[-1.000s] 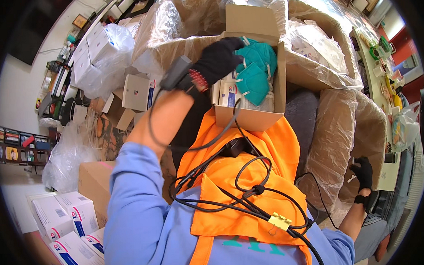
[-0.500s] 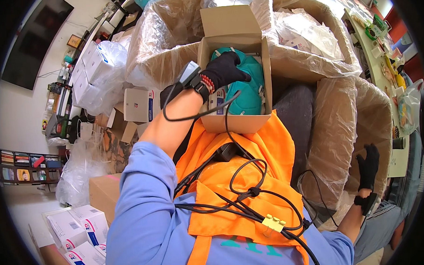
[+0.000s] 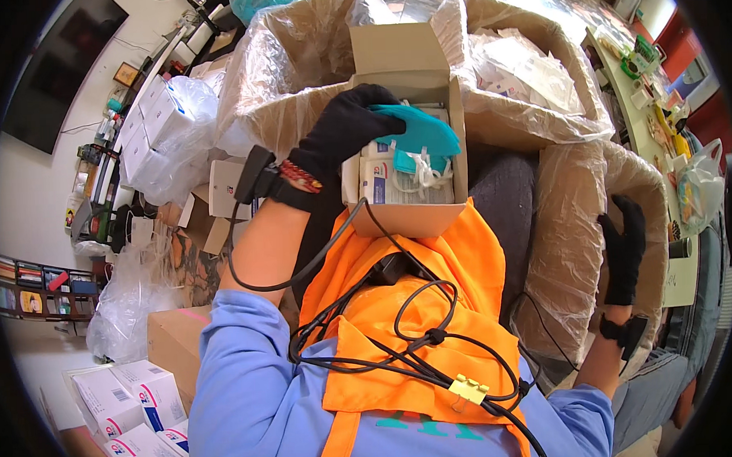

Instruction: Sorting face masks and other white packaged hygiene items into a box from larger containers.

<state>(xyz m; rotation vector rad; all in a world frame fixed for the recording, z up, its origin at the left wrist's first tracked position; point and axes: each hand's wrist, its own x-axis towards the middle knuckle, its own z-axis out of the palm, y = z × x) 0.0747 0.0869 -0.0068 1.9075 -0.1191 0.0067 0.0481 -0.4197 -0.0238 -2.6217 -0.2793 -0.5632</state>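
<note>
A small open cardboard box (image 3: 418, 219) with its lid up sits in front of my body. My left hand (image 3: 342, 126), in a black glove, pinches the edge of a teal face mask (image 3: 427, 136) above the box. White straps dangle from the mask. Under it lie white packets with printed labels (image 3: 374, 180), partly covered. Far to the right, my gloved right hand (image 3: 625, 248) is at a tall carton lined with clear plastic (image 3: 572, 245). Its thumb and fingers are apart, and nothing shows in it.
Two more plastic-lined cartons stand beyond the box: a left one (image 3: 289, 110) and a right one (image 3: 532, 126) holding white packets (image 3: 530, 70). White printed boxes (image 3: 134, 406) are stacked at lower left. Black cables (image 3: 426, 335) hang across my orange apron (image 3: 353, 309).
My left hand has drawn back to the left and lifted the teal mask, uncovering white packets in the box. My right hand has risen slightly beside the right carton.
</note>
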